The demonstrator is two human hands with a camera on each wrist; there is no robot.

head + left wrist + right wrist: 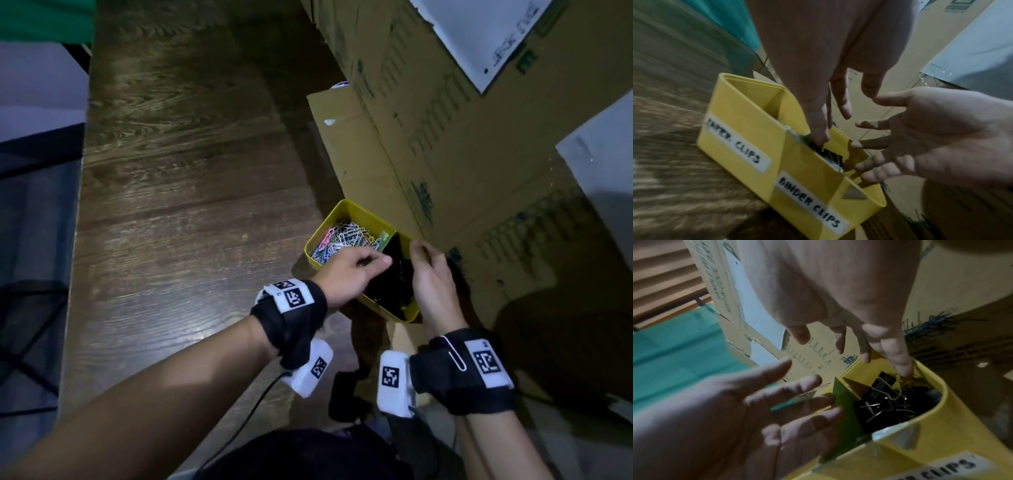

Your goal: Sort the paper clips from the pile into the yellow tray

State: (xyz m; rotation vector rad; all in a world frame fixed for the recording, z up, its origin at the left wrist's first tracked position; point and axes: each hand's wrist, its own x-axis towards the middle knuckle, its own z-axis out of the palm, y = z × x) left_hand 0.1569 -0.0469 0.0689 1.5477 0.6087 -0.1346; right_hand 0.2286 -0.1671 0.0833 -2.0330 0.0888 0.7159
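The yellow tray [363,214] stands at the table's right edge against a cardboard box. Its far compartment holds coloured and silver paper clips [346,236]; the near one holds black binder clips [394,291]. Both hands hover over the binder-clip side. My left hand [363,263] has its fingers straight, and one fingertip [819,139] dips among the binder clips [828,152]. My right hand [424,257] is spread too, with one fingertip [903,369] touching inside the same compartment. Neither hand holds anything. A silver paper clip [454,356] clings to the right wrist strap.
Large cardboard boxes [445,137] crowd the right and back of the tray. The dark wooden table [188,171] stretches left and far. Labels on the tray wall [748,123] read PAPER CLIPS and BINDER CLIPS. A black cable [246,421] trails near my body.
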